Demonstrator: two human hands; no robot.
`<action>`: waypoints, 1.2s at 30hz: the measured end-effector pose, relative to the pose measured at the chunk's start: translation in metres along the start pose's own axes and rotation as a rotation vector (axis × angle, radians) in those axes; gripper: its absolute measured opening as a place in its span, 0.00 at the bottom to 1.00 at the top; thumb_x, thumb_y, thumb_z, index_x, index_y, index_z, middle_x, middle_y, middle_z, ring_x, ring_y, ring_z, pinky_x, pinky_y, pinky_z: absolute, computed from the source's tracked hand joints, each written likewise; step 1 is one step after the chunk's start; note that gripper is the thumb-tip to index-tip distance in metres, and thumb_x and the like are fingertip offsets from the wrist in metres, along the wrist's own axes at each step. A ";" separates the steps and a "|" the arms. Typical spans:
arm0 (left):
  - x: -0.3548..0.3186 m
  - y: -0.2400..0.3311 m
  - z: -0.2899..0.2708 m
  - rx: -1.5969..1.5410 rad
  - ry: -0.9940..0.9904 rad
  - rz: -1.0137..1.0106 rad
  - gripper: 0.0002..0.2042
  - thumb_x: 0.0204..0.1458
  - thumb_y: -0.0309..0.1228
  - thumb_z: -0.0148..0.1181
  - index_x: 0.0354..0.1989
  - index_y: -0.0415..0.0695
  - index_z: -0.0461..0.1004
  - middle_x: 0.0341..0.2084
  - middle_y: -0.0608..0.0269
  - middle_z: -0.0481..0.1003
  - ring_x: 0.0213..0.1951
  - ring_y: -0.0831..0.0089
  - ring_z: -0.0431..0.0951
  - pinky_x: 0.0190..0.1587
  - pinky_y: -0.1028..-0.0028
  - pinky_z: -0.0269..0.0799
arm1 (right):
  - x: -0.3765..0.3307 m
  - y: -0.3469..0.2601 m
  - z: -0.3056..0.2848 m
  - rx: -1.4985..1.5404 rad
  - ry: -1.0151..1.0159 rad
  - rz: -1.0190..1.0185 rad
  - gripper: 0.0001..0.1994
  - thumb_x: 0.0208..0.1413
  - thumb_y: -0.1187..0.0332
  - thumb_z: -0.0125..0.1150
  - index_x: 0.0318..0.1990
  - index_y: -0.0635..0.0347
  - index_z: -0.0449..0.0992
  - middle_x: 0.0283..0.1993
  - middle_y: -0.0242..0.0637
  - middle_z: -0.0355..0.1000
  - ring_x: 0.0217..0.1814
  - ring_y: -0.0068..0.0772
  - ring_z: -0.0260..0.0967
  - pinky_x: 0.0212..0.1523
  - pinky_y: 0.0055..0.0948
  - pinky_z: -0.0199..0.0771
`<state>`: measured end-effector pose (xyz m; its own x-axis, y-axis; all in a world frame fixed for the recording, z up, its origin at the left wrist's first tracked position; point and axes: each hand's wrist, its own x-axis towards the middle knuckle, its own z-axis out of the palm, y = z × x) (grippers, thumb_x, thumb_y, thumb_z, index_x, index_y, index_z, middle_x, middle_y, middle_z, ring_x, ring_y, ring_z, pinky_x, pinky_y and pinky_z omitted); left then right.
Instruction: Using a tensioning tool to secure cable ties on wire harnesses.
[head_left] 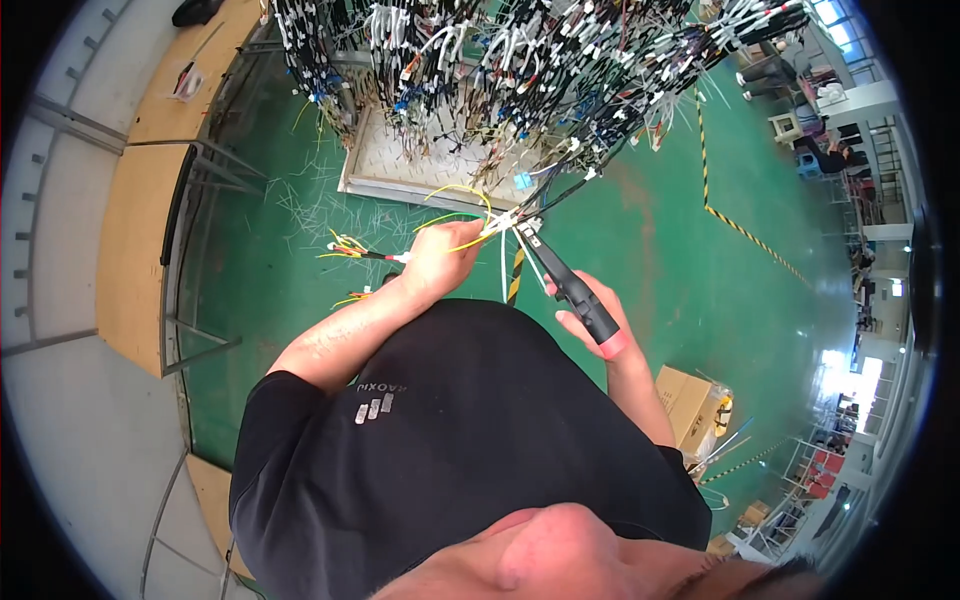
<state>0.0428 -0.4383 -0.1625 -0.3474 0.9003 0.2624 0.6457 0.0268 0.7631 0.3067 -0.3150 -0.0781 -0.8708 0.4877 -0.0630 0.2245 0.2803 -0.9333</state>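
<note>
My left hand [440, 260] is closed around a wire harness [497, 224] with yellow, green and black wires, in front of my chest. Loose yellow-ended wires [352, 246] stick out on the left side of that hand. My right hand [612, 312] grips a black cable tie gun [572, 288] with a red band at its lower end. The gun's nose meets the harness just right of my left hand. Thin white cable ties hang down by the nose. Exactly how the nose sits on the ties is too small to tell.
A dense mass of hanging wire harnesses [520, 80] fills the far side above a pale tray [400, 190]. Wooden tables [140, 240] line the left. White offcuts litter the green floor [300, 215]. An open cardboard box [688, 405] stands at right; people sit farther off.
</note>
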 end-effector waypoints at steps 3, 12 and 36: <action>-0.001 0.012 0.017 0.003 0.017 -0.016 0.06 0.61 0.28 0.66 0.40 0.39 0.80 0.27 0.46 0.78 0.32 0.43 0.81 0.33 0.55 0.76 | -0.010 0.017 -0.011 -0.052 -0.013 -0.050 0.26 0.47 0.74 0.66 0.58 0.64 0.77 0.47 0.40 0.79 0.47 0.40 0.78 0.53 0.36 0.77; -0.003 0.047 0.052 0.098 0.003 0.042 0.04 0.59 0.26 0.65 0.39 0.40 0.78 0.27 0.50 0.78 0.31 0.45 0.82 0.34 0.55 0.79 | -0.038 0.040 -0.030 -0.151 0.036 -0.041 0.23 0.49 0.72 0.64 0.55 0.65 0.76 0.45 0.43 0.77 0.47 0.45 0.77 0.51 0.35 0.77; -0.005 0.060 0.055 -1.043 -0.741 -0.666 0.24 0.69 0.28 0.55 0.72 0.37 0.65 0.39 0.66 0.77 0.36 0.76 0.78 0.36 0.76 0.79 | -0.085 0.101 -0.038 -0.397 0.191 -0.189 0.24 0.45 0.80 0.67 0.53 0.66 0.72 0.49 0.47 0.70 0.53 0.55 0.71 0.55 0.45 0.74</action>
<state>0.1206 -0.4175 -0.1509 0.2551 0.8702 -0.4215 -0.3874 0.4914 0.7800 0.4195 -0.2969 -0.1537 -0.8251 0.5299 0.1958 0.2516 0.6550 -0.7125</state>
